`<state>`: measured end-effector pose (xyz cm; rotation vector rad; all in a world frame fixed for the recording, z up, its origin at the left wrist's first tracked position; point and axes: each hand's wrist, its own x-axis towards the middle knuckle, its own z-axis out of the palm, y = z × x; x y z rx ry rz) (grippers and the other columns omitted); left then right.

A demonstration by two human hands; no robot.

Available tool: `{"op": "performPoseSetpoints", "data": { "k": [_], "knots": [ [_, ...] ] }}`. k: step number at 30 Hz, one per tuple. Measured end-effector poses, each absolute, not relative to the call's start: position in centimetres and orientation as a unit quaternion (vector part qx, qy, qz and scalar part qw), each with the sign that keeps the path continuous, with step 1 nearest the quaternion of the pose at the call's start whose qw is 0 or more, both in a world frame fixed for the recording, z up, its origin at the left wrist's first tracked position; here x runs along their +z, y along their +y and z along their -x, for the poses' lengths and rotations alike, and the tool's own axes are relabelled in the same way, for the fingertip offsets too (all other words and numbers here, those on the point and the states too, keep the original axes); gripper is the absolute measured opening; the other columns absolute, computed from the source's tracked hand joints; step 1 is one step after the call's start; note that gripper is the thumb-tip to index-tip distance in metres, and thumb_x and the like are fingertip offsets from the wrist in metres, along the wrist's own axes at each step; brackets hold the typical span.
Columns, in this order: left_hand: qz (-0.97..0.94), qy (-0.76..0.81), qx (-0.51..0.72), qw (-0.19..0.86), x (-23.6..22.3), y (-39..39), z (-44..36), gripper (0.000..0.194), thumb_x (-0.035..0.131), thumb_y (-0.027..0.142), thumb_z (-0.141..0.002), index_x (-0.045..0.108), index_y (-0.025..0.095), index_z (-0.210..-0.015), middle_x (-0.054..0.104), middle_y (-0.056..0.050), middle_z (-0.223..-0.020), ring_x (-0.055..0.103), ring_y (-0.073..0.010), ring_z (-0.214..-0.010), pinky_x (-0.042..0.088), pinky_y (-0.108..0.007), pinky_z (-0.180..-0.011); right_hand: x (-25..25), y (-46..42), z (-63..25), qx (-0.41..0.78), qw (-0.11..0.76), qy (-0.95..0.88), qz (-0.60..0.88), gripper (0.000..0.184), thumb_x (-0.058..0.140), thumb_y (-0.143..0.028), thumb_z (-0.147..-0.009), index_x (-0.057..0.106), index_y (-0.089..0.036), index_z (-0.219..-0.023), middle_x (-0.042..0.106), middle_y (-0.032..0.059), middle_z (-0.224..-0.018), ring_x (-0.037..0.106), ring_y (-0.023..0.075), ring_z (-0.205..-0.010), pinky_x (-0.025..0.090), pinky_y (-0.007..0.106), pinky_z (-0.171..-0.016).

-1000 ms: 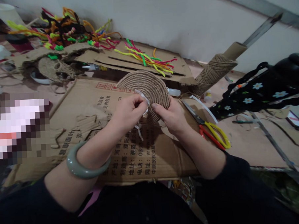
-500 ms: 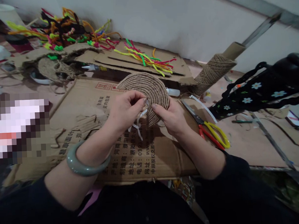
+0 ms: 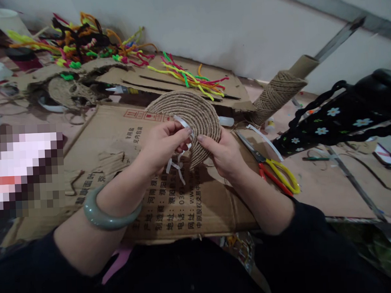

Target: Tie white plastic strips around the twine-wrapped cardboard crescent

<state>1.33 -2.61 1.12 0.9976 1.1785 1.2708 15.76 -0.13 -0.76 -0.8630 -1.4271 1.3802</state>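
A round disc wound with brown jute twine (image 3: pixel 194 114) stands tilted above a flattened cardboard box (image 3: pixel 117 145). My right hand (image 3: pixel 223 154) grips the disc's lower right edge, thumb on its face. My left hand (image 3: pixel 164 143) pinches a thin white strip (image 3: pixel 179 158) at the disc's lower left edge; the strip's loose ends dangle below my fingers. A grey-green bangle (image 3: pixel 103 211) circles my left wrist.
Scissors with yellow and red handles (image 3: pixel 274 169) lie right of my hands. A twine-wrapped cardboard tube (image 3: pixel 279 93) leans at the back right. Coloured pipe cleaners (image 3: pixel 189 77) and a glue bottle (image 3: pixel 123 89) lie behind. A black flowered bag (image 3: pixel 337 118) sits far right.
My left hand has drawn the white strip a little away from the disc's edge, leaving more of it hanging loose. The disc has tipped slightly leftward.
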Motion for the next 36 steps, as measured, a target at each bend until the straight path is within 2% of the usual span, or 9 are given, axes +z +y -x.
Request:
{"op": "performPoseSetpoints", "data": {
  "k": [7,21,25,31,36],
  "knots": [
    [-0.399,0.489,0.523,0.573,1.29,-2.71,-1.32,0.006,0.065,0.017,-0.068,0.059,0.016,-0.067,0.053,0.003,-0.055,0.044,-0.0066,-0.047,0.036,-0.022,-0.048,-0.51,-0.27,-15.54,0.543,0.453,-0.609,0.359,0.020,0.066,-0.034,-0.071,0.058,-0.022,-0.085,0.065,-0.0004,-0.081,0.060,0.0162,-0.074,0.054,0.036,-0.074],
    [-0.344,0.482,0.571,0.569,1.63,-2.54,-1.16,0.014,0.062,0.018,-0.073,0.055,0.015,-0.062,0.056,0.002,-0.056,0.049,-0.0057,-0.048,0.039,-0.019,-0.048,-1.04,-0.06,-15.91,0.588,0.442,-0.585,0.340,0.027,0.069,-0.035,-0.072,0.059,-0.022,-0.092,0.065,0.0008,-0.090,0.061,0.0166,-0.079,0.054,0.036,-0.077],
    [-0.350,0.485,0.574,0.560,1.27,-2.44,-1.08,0.016,0.062,0.023,-0.074,0.055,0.015,-0.062,0.056,0.002,-0.057,0.049,-0.0057,-0.048,0.038,-0.019,-0.048,-1.07,-0.18,-15.78,0.601,0.438,-0.578,0.336,0.023,0.069,-0.034,-0.072,0.058,-0.022,-0.089,0.065,-0.0001,-0.085,0.060,0.0162,-0.076,0.054,0.037,-0.077],
    [-0.368,0.478,0.563,0.564,1.10,-2.43,-1.10,0.022,0.062,0.033,-0.075,0.053,0.017,-0.064,0.055,0.002,-0.059,0.048,-0.0065,-0.048,0.039,-0.020,-0.048,-0.88,-0.06,-15.87,0.597,0.438,-0.581,0.339,0.027,0.069,-0.035,-0.072,0.058,-0.023,-0.093,0.066,0.0006,-0.090,0.061,0.0163,-0.078,0.054,0.036,-0.078],
    [-0.386,0.484,0.533,0.576,1.54,-2.77,-1.49,0.011,0.066,0.019,-0.067,0.056,0.016,-0.066,0.052,0.003,-0.055,0.045,-0.0061,-0.047,0.036,-0.020,-0.047,-0.70,-0.12,-15.73,0.595,0.454,-0.570,0.338,0.023,0.068,-0.034,-0.071,0.058,-0.022,-0.088,0.065,-0.0003,-0.085,0.060,0.0150,-0.074,0.054,0.034,-0.074]
  ]
}}
